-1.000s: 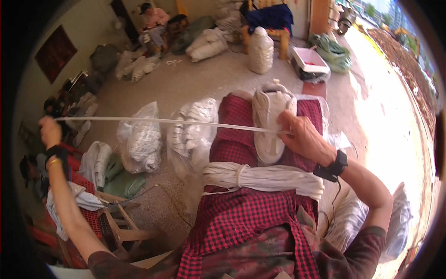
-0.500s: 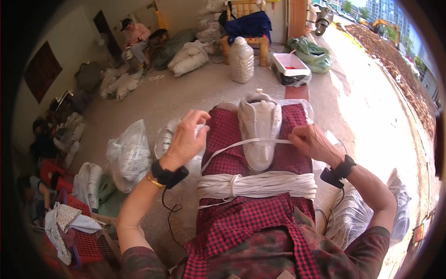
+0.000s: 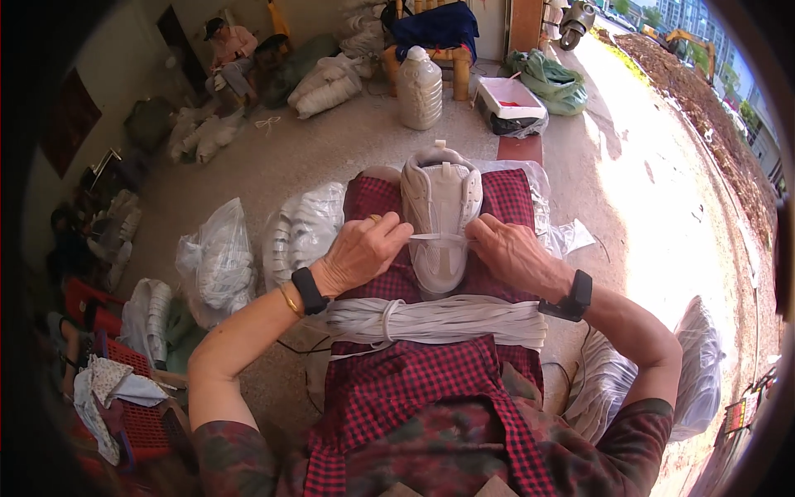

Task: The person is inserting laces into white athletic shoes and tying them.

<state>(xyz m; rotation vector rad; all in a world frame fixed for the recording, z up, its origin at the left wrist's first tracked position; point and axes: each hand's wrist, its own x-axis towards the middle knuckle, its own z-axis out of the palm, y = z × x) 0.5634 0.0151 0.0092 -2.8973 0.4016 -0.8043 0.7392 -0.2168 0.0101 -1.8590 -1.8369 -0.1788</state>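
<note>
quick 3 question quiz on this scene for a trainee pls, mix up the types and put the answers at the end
1. True or false: the left hand and the right hand hold the same white lace between them.

2. Multiple choice: what lies across the checked cloth, between the shoe and the person's body?
a) a blue cloth
b) a bundle of white laces
c) a green sack

3. Fill the gap: the toe of the shoe points ______ the person's body.

Key: 1 true; 2 b; 3 toward
</note>
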